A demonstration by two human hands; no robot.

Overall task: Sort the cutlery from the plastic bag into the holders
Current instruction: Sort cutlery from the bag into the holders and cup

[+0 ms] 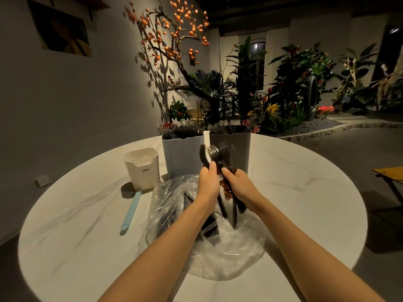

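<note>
Two bare forearms reach forward over a round white table (305,182). Beneath them lies a crumpled clear plastic bag (229,253) with dark cutlery showing inside it on the left. Above the bag, the right hand (238,185) has its fingers wrapped round a bunch of black forks (214,153) and a black knife (233,158), held upright with the tines on top and the handles pointing down toward the bag. The left hand (208,182) is just beside it, its fingers curled on the same bunch, thumb up against the fork necks.

Behind the hands stand two tall holders side by side: a pale blue holder (183,155) full of black forks, and a dark grey holder (239,140) with black cutlery in it. Left of these is a shorter cream holder (142,173) with small lettering on its front. A light blue utensil (130,209) lies flat on the table near the cream holder. Plants and a branch with orange fruit fill the background.
</note>
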